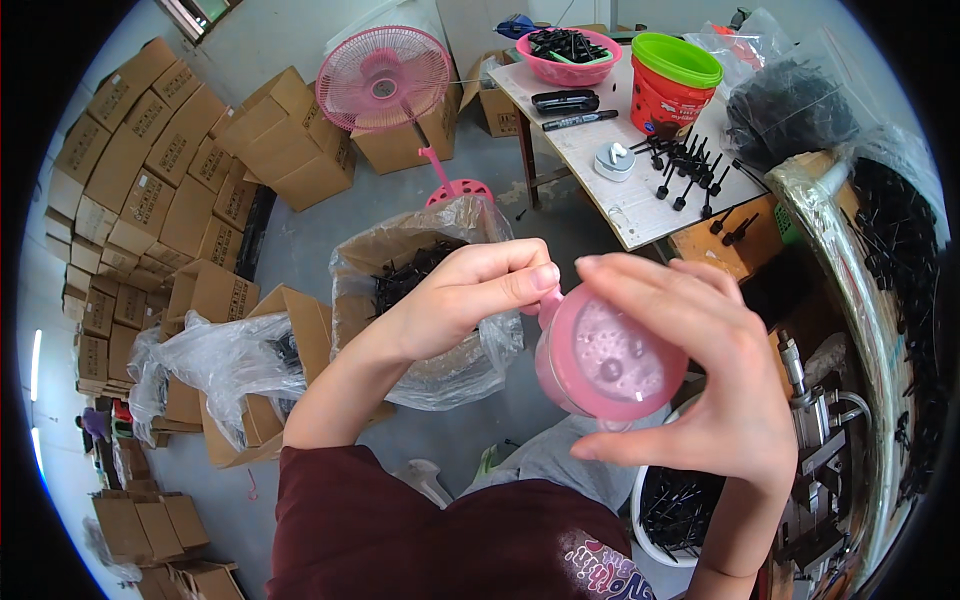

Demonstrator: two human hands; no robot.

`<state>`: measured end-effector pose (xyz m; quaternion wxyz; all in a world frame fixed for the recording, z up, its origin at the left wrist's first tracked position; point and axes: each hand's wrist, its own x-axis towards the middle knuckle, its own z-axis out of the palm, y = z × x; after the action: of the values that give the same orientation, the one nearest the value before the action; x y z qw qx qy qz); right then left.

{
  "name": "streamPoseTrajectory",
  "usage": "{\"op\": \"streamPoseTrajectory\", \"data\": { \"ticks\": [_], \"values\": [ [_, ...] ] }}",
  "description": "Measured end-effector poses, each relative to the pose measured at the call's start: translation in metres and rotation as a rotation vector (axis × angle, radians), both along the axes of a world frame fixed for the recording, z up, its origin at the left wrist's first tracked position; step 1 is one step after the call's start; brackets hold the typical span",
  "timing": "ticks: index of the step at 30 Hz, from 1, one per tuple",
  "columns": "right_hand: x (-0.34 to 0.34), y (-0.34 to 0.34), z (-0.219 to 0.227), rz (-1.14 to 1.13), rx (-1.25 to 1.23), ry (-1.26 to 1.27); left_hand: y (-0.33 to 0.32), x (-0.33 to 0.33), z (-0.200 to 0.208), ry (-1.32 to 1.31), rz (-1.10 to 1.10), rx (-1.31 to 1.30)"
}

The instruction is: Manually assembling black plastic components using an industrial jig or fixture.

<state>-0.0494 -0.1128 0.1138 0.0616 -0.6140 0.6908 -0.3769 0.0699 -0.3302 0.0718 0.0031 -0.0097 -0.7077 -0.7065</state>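
A pink cup point(560, 358) with a clear round top is held up in front of my chest. Whitish-pink froth and bubbles show through the top. My left hand point(490, 290) pinches a small pink handle at the cup's left side between thumb and fingers. Curved round the cup from the right is my right hand point(705, 355), its fingers along the upper rim and its thumb by a small tab at the lower rim. The fingertips of the two hands nearly meet above the handle.
Below stands a plastic-lined carton point(355, 290) of black parts. A pink fan point(385, 80) is behind it, with stacked cartons point(150, 150) at left. The white table point(600, 170) carries a red bucket point(665, 95), earbud case and black parts. Metal machinery point(820, 430) is at right.
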Motion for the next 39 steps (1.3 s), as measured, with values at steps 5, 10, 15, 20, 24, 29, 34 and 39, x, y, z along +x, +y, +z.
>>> {"op": "streamPoseTrajectory", "data": {
  "ticks": [5, 10, 15, 20, 24, 29, 34, 39],
  "values": [
    [-0.001, -0.003, -0.009, 0.008, 0.075, 0.052, -0.003, -0.001, -0.012, -0.003, 0.057, -0.022],
    [-0.002, -0.006, -0.029, -0.156, -0.052, 0.097, -0.019, -0.011, -0.023, 0.029, 0.184, -0.055],
    [0.001, 0.016, -0.071, -0.344, -0.192, -0.063, -0.056, -0.033, -0.044, 0.075, 0.470, -0.070],
    [0.031, 0.057, -0.131, -0.466, -0.214, -0.327, -0.098, -0.085, -0.067, 0.097, 0.673, -0.088],
    [0.066, 0.094, -0.174, -0.517, -0.120, -0.511, -0.132, -0.131, -0.090, 0.125, 0.683, -0.061],
    [0.105, 0.136, -0.204, -0.646, -0.119, -0.729, -0.145, -0.191, -0.106, 0.091, 0.739, -0.077],
    [0.119, 0.149, -0.212, -0.746, -0.156, -0.840, -0.138, -0.226, -0.117, 0.056, 0.757, -0.001],
    [0.112, 0.149, -0.211, -0.728, -0.206, -0.843, -0.128, -0.246, -0.119, 0.030, 0.766, -0.051]
  ]
}}
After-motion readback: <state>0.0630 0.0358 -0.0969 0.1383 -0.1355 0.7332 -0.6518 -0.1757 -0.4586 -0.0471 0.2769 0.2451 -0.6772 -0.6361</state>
